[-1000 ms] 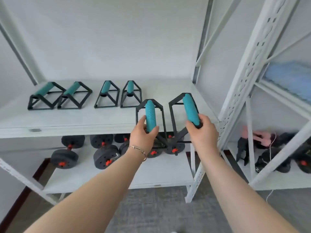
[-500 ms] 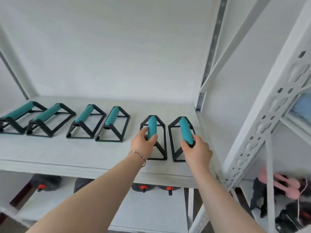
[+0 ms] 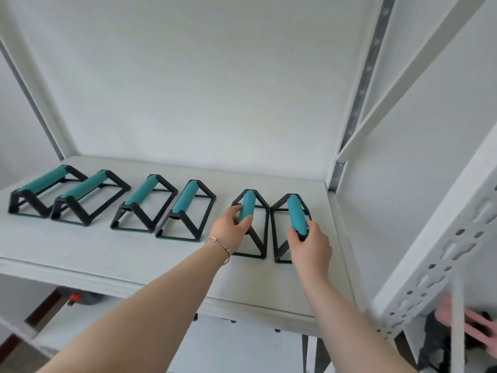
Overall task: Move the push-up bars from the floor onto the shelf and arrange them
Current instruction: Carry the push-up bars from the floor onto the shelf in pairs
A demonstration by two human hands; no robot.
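Observation:
Several push-up bars with black frames and teal grips stand in a row on the white shelf (image 3: 107, 254). My left hand (image 3: 231, 230) is closed around the near end of the teal grip of one bar (image 3: 248, 201), which rests on the shelf. My right hand (image 3: 309, 244) grips the near end of the rightmost bar (image 3: 294, 211), also standing on the shelf. The two held bars sit side by side, right of a pair of bars (image 3: 166, 208) and a further pair (image 3: 67, 195) at the left.
A white shelf upright (image 3: 443, 238) with slots rises at the right, close to my right arm. The back wall (image 3: 201, 76) closes the shelf behind. Dark and pink items (image 3: 457, 319) lie in the neighbouring rack at bottom right. A lower shelf board (image 3: 242, 345) shows beneath.
Both hands carried the two bars from in front of the shelf edge onto the shelf and set them down to the right of the row. The view has moved closer.

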